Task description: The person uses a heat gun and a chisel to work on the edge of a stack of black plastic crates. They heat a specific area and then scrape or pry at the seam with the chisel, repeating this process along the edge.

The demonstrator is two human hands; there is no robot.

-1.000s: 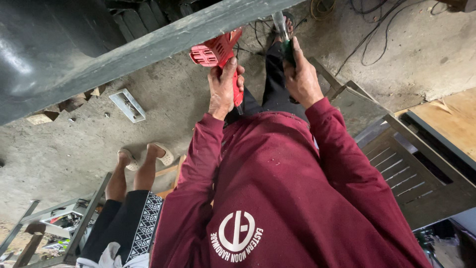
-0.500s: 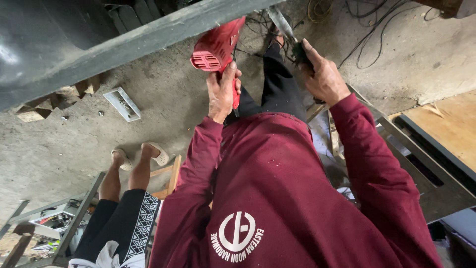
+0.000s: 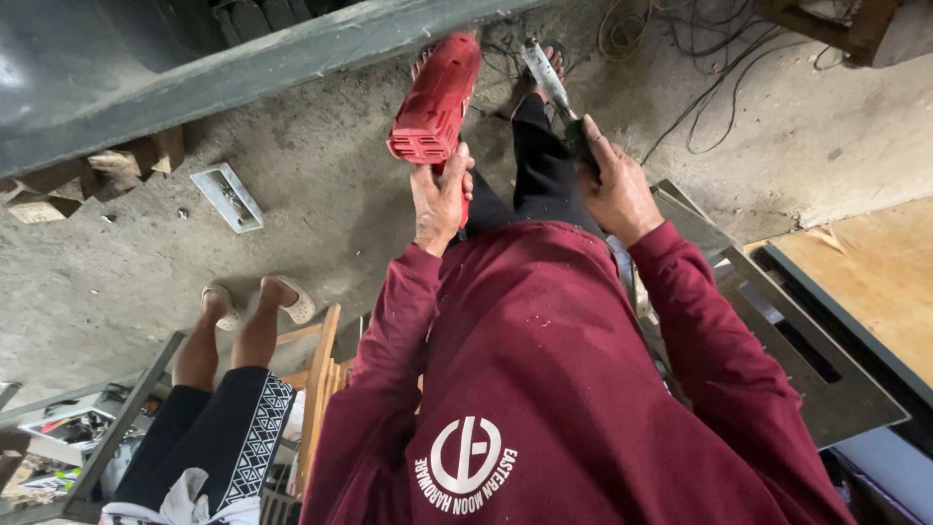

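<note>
My left hand (image 3: 439,199) grips the handle of a red power tool (image 3: 435,97), whose body points away from me towards the concrete floor. My right hand (image 3: 614,190) is closed around the dark handle of a tool with a grey metal shaft (image 3: 544,70), held just right of the red tool. The two tools are a short distance apart and do not touch. Both arms are in maroon sleeves. My dark trouser legs (image 3: 539,160) run up between the hands to my feet near the top.
A grey steel beam (image 3: 243,63) crosses the top left. On the floor lie a small metal bracket (image 3: 225,197) and cables (image 3: 680,44). Another person's legs in sandals (image 3: 233,335) and a wooden chair (image 3: 319,374) are at lower left. A slotted metal panel (image 3: 787,340) lies right.
The red tool has swung up so more of its body shows. My right hand has dropped a little, and the metal shaft of its tool has come into plain view.
</note>
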